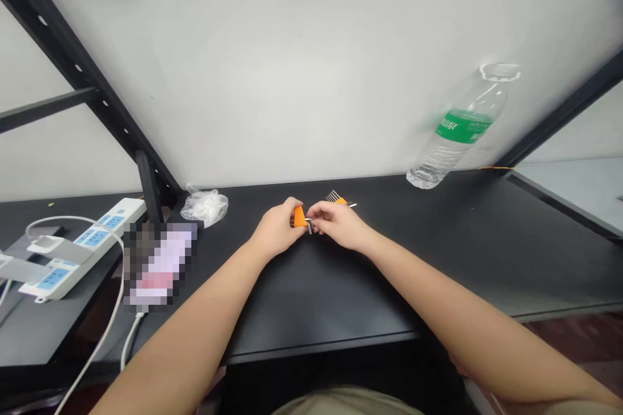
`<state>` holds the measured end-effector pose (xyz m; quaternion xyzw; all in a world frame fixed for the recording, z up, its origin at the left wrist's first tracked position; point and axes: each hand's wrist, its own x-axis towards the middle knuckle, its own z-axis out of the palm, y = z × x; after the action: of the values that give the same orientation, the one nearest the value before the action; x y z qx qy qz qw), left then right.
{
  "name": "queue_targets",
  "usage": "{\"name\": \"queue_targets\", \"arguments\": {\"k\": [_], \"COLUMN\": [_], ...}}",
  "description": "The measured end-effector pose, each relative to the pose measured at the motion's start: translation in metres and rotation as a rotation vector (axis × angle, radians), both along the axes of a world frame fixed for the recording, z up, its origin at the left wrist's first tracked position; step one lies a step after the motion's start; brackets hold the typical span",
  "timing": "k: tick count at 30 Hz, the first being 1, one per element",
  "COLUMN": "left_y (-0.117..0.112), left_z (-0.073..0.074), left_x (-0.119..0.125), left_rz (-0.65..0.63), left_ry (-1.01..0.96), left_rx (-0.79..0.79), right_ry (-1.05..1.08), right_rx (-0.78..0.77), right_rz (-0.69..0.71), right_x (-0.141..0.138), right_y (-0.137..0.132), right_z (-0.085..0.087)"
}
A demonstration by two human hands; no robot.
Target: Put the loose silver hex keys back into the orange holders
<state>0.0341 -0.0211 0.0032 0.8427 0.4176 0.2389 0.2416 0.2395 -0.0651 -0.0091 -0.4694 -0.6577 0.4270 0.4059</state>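
Observation:
My left hand (277, 228) and my right hand (337, 223) meet over the middle of the black table (487, 253). The left hand's fingers pinch a small orange part (300, 216). A short metal pin (309, 225) sticks out of that part, and my right hand's fingertips close on the pin. Just behind my right hand lies another orange piece with a row of metal pins (337, 198), like a comb. It touches neither hand.
A clear water bottle with a green label (460, 126) stands at the back right against the white wall. A crumpled plastic bag (204, 207) lies at the back left. A white power strip (78, 248) with cables sits on the neighbouring table. A dark frame post (146, 185) rises between the tables.

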Motion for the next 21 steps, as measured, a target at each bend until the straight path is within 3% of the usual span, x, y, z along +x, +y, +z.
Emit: {"name": "queue_targets", "arguments": {"k": [6,11,15,21], "left_y": [0.0,0.003,0.006,0.007], "left_z": [0.001,-0.002,-0.005,-0.004], "left_x": [-0.001,-0.002,-0.003,-0.003], "left_rz": [-0.021,-0.004,0.002,0.016], "left_ry": [0.014,0.073,0.086,0.099], "left_rx": [-0.025,0.022,0.02,0.04], "right_ry": [-0.166,-0.701,-0.941,-1.025], "right_rx": [0.105,0.354,0.276,0.209], "right_rz": [-0.022,-0.058,-0.009,-0.024], "right_x": [0.004,0.03,0.039,0.029], "right_y": [0.0,0.0,0.001,-0.003], "right_z": [0.003,0.013,0.014,0.014]}}
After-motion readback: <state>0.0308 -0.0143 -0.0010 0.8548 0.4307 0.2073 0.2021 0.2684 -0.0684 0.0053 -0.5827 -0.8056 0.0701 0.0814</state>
